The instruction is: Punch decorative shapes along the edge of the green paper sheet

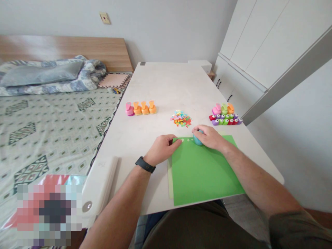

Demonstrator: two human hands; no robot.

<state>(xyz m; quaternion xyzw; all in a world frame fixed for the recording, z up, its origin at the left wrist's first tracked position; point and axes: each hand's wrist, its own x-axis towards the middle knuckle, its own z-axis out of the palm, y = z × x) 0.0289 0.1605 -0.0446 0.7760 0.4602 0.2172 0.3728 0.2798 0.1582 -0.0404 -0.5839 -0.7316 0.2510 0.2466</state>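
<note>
A green sheet of paper (pixel 204 173) lies at the near edge of the white table, with star-like cutouts along its far edge. My left hand (pixel 164 148) pinches the sheet's far left corner between thumb and fingers. At the far edge, right of the cutouts, my right hand (pixel 209 136) is wrapped round a blue craft punch (pixel 198 138). The punch sits on the paper's edge, partly hidden by my fingers. Just beyond the sheet is a small heap of colourful paper confetti (pixel 181 119). A pale yellow sheet (pixel 170 176) shows beneath the green one.
Pink and orange punches (pixel 140 108) stand in a row at the left. More punches, large and small (pixel 225 116), are grouped at the right. A long white device (pixel 100 185) lies along the table's left edge. Beyond that edge is a bed (pixel 59 114); white cabinets (pixel 246 45) rise at the right.
</note>
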